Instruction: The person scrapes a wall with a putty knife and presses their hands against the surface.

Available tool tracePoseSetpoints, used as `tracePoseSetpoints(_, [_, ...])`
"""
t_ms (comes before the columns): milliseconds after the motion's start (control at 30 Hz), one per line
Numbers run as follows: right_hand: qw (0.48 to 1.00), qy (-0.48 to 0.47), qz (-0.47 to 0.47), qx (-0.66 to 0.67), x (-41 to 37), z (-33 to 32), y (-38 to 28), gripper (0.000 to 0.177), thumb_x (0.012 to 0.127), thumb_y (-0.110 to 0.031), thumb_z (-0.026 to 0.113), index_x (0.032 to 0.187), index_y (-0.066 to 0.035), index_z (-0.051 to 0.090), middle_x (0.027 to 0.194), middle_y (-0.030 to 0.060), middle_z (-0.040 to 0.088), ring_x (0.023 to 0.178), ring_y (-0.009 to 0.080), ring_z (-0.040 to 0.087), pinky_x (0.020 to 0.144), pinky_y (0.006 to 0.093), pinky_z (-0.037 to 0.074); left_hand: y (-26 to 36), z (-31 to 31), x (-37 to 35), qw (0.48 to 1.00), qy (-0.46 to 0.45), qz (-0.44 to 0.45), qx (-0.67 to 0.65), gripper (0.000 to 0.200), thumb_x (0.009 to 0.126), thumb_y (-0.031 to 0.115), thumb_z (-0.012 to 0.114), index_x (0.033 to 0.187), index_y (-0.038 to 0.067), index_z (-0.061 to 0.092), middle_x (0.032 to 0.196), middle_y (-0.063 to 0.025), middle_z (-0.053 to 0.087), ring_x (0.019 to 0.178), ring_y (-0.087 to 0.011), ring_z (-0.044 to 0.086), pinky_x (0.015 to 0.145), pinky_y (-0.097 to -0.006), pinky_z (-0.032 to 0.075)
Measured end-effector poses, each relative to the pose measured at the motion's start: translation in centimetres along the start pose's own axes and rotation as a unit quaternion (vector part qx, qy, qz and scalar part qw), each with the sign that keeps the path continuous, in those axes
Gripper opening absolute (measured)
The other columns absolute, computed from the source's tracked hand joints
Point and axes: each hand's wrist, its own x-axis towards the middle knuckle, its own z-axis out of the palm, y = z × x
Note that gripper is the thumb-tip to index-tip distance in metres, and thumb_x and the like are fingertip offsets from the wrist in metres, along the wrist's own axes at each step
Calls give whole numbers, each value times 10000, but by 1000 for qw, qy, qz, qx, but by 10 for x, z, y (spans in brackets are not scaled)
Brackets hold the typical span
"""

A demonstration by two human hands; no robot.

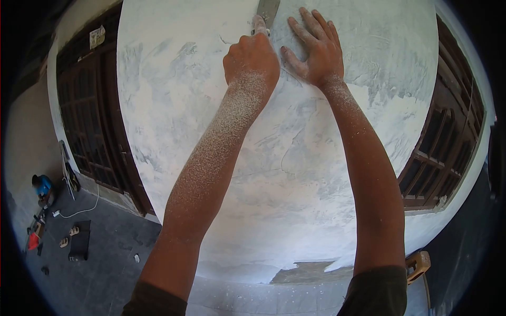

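Note:
My left hand (253, 55) is closed around the handle of a putty knife (268, 11), one finger stretched along it towards the blade. The blade points up at the top edge of the view, close against the white, patchy plastered wall (295, 174). Beside it, my right hand (315, 50) rests with spread fingers on the wall and holds nothing. Pale dust covers my left forearm and speckles my right wrist. The knife's handle is mostly hidden in my fist.
To the left are a brown wooden door (87, 116) and, farther off, a person in blue (43, 188) low by the wall. Sandals (64, 242), a dark mat (79, 239) and a white cord (87, 210) lie on the floor. A barred window (437, 142) is at right, above a wooden piece (419, 266).

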Motion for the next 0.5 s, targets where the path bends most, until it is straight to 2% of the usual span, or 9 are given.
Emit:
tracePoseSetpoints(67, [1000, 1, -8, -5, 0, -1, 2, 661, 842, -480, 729, 1454, -275, 587, 1583, 62, 469, 1503, 288, 364, 1265, 520, 204, 3, -4, 18, 997, 71, 38, -6, 519, 1037, 235, 523, 1530, 86, 457, 1028, -225, 735, 1001, -366, 736, 857, -490, 606])
tracePoseSetpoints(333, [1000, 2, 0, -7, -1, -1, 1, 664, 843, -484, 731, 1456, -277, 583, 1582, 49, 471, 1504, 277, 362, 1264, 522, 211, -10, 6, -13, 1000, 10, 10, 2, 519, 1044, 235, 514, 1536, 83, 446, 1017, -214, 739, 967, -363, 744, 846, -477, 610])
tracePoseSetpoints(500, [1000, 1, -2, -8, 0, -2, 0, 660, 846, -480, 734, 1455, -273, 585, 1580, 47, 473, 1504, 277, 362, 1263, 519, 219, -8, 6, 6, 995, 92, 34, 5, 531, 1048, 247, 521, 1551, 101, 429, 962, -211, 735, 918, -355, 747, 796, -474, 615])
